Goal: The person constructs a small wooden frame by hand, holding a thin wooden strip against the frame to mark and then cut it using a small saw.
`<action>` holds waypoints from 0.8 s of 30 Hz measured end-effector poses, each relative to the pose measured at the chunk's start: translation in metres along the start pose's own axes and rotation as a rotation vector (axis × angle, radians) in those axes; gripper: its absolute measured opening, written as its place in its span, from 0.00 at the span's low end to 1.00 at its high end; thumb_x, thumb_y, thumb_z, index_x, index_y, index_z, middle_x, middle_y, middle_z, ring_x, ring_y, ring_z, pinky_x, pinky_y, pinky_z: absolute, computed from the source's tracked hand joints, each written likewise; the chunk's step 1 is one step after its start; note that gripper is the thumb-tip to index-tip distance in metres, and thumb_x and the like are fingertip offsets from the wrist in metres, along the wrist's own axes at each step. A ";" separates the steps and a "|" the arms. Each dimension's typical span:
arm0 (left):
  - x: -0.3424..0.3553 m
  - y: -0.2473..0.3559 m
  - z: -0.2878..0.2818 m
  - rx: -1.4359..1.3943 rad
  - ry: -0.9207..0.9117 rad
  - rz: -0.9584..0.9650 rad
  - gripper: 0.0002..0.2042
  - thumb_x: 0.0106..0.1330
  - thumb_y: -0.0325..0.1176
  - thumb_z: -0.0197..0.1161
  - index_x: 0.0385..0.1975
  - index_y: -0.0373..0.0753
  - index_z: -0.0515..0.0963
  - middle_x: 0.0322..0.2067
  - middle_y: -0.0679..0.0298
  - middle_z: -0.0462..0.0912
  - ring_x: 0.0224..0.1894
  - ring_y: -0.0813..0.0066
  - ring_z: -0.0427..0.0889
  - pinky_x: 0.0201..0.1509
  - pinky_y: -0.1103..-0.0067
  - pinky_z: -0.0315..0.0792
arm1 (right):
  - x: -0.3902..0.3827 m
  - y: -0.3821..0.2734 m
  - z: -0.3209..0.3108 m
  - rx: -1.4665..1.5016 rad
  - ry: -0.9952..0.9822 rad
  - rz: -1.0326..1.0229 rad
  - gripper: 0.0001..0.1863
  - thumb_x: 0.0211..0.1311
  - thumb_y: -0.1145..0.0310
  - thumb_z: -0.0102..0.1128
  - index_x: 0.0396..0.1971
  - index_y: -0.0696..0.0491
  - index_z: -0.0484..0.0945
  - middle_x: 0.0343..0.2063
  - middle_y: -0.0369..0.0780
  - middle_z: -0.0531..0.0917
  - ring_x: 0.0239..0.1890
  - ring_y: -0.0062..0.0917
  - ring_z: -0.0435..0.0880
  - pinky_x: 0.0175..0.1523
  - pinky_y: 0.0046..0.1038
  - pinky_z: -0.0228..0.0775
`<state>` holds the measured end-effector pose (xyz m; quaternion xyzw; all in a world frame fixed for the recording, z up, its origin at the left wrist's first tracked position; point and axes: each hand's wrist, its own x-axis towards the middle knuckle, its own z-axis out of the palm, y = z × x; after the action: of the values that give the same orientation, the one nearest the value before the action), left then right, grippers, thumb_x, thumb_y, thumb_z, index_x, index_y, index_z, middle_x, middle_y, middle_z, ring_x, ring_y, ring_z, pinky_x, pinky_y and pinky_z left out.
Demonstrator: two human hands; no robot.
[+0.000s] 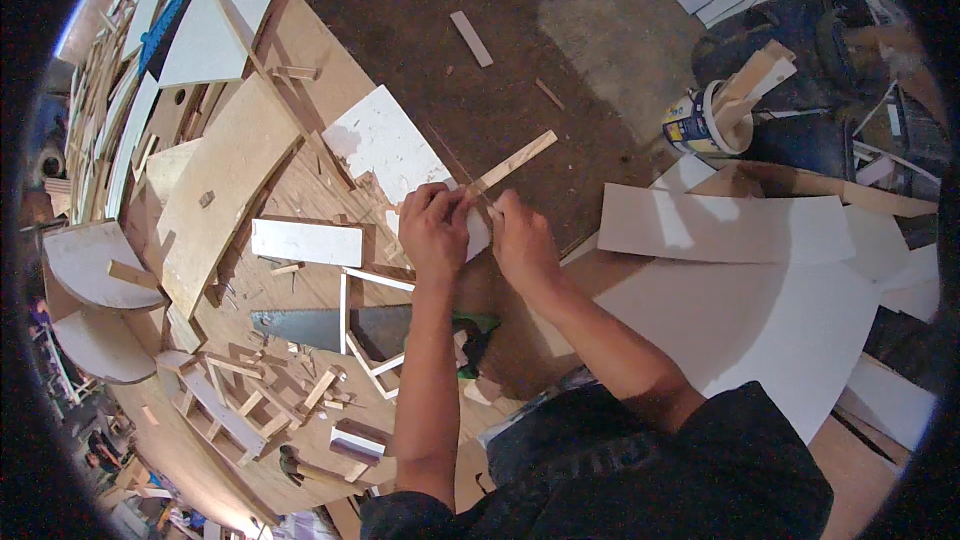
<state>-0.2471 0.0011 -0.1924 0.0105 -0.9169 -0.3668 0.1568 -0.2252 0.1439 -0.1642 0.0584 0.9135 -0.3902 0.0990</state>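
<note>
One narrow pale-wood strip (518, 158) slanted toward upper right; left hand (435, 230), nearer, pinched its lower end; right hand's (525, 242) grip unclear.

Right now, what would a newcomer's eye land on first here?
Probably the left hand and right hand, close together near the centre at the end of a pale wooden strip. Next, perhaps, the handsaw lying below them, partly hidden by the left forearm, and the bucket of wood pieces at upper right.
</note>
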 end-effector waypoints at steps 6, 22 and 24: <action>-0.001 0.000 0.002 0.006 -0.037 -0.043 0.07 0.56 0.33 0.77 0.34 0.44 0.89 0.38 0.63 0.86 0.42 0.59 0.83 0.46 0.67 0.77 | -0.005 0.007 0.001 -0.073 0.073 -0.027 0.07 0.70 0.76 0.59 0.42 0.55 0.70 0.28 0.57 0.82 0.36 0.60 0.84 0.38 0.56 0.72; 0.001 0.003 0.001 -0.050 0.017 -0.057 0.06 0.55 0.31 0.78 0.32 0.42 0.89 0.34 0.65 0.84 0.38 0.62 0.82 0.44 0.68 0.76 | -0.005 -0.005 -0.003 0.003 0.040 0.030 0.06 0.71 0.75 0.59 0.38 0.56 0.70 0.28 0.55 0.83 0.37 0.59 0.84 0.38 0.55 0.71; 0.002 0.003 0.002 -0.030 0.016 -0.049 0.06 0.55 0.31 0.78 0.32 0.42 0.89 0.34 0.64 0.84 0.38 0.62 0.82 0.44 0.68 0.76 | -0.001 -0.002 -0.002 0.001 0.061 0.016 0.06 0.71 0.76 0.59 0.38 0.56 0.70 0.28 0.55 0.83 0.37 0.59 0.84 0.38 0.55 0.71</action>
<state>-0.2488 0.0044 -0.1911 0.0337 -0.9094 -0.3843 0.1554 -0.2243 0.1446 -0.1612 0.0780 0.9154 -0.3880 0.0741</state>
